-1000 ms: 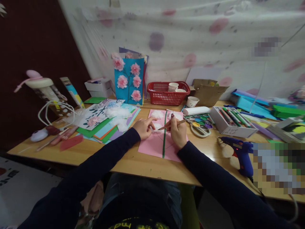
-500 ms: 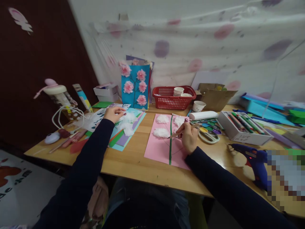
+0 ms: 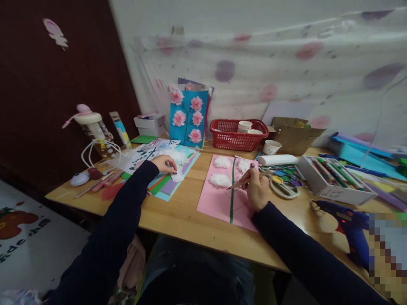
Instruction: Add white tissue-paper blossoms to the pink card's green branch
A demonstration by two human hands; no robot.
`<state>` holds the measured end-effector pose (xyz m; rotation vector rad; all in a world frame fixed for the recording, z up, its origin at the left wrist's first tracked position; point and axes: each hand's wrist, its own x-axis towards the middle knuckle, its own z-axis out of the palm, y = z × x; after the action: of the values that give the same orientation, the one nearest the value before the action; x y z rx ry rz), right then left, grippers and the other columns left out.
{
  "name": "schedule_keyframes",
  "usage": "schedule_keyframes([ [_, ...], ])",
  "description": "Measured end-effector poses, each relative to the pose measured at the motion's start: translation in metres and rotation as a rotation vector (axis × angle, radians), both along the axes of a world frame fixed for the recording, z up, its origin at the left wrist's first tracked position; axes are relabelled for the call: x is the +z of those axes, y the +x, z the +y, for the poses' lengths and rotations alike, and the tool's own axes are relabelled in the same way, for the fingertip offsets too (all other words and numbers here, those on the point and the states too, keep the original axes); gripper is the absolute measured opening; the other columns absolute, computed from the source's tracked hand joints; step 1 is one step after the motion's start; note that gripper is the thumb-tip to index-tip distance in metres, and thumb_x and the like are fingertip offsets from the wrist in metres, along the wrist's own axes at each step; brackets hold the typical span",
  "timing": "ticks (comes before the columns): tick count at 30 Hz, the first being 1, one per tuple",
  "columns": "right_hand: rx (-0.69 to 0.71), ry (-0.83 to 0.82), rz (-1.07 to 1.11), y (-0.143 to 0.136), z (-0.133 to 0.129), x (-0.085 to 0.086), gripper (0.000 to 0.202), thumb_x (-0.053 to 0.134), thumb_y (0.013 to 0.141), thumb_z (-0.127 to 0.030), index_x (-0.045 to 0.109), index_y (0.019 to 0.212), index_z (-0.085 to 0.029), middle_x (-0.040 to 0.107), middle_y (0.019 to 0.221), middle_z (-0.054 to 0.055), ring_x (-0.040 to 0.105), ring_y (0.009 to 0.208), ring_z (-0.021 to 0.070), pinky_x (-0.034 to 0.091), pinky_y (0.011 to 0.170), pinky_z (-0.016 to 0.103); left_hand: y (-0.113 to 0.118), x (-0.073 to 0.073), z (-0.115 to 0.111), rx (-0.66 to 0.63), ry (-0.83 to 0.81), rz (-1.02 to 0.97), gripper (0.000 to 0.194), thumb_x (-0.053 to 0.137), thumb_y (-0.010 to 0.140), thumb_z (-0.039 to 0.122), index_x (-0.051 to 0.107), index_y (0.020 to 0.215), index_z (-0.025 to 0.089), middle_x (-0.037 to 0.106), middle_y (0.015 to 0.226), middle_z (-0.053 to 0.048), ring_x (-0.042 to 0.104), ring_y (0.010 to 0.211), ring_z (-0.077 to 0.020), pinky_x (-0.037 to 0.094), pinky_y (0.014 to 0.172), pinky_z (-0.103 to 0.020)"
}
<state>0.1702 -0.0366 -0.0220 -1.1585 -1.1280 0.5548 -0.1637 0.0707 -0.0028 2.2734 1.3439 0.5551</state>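
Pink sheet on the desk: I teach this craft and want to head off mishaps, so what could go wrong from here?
1. The glue gun lies near the right sleeve, its red light lit; if hot, it might burn an arm.
2. The right hand holds a pencil, tip beside cotton on the pink sheet; a slip could snag or mark it.
3. The left hand is at loose cotton on coloured paper, which might shift.

Dim light puts faint glare on the table (image 3: 184, 216); the edges look stretched.
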Motion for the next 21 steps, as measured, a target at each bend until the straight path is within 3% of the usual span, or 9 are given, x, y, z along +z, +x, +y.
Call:
schedule_keyframes([
  [7, 0.015, 0.003, -0.013, 0.002, 0.002, -0.003, 0.05, 0.042, 0.086, -0.042, 0.055, 0.044, -0.018, 0.046, 0.033, -0.001, 0.044, 0.032, 0.0108, 0.031, 0.035, 0.022, -0.002, 0.003, -0.001, -0.051, 0.007, -0.013, 0.021, 0.07, 0.06, 0.04, 0.072, 0.066, 0.02, 0.066, 0.076, -0.003, 0.057, 0.077, -0.0177, 0.042, 0.075, -0.026],
  [15, 0.015, -0.005, -0.014, 0.002, 0.002, -0.003, 0.05, 0.043, 0.086, -0.042, 0.055, 0.044, -0.018, 0.047, 0.033, -0.001, 0.044, 0.032, 0.0109, 0.032, 0.035, 0.022, 0.002, 0.0, -0.002, -0.073, -0.021, -0.046, 0.018, 0.075, 0.051, 0.036, 0.072, 0.059, 0.02, 0.063, 0.067, -0.002, 0.056, 0.07, -0.0167, 0.042, 0.069, -0.025],
  [21, 0.012, 0.001, 0.017, 0.0, 0.002, -0.002, 0.051, 0.044, 0.085, -0.044, 0.055, 0.043, -0.018, 0.045, 0.031, -0.001, 0.043, 0.031, 0.0108, 0.031, 0.034, 0.022, 0.002, 0.012, -0.008, -0.054, -0.022, -0.163, 0.024, 0.071, 0.059, 0.04, 0.07, 0.064, 0.017, 0.071, 0.09, -0.007, 0.059, 0.07, -0.0146, 0.041, 0.06, -0.023],
])
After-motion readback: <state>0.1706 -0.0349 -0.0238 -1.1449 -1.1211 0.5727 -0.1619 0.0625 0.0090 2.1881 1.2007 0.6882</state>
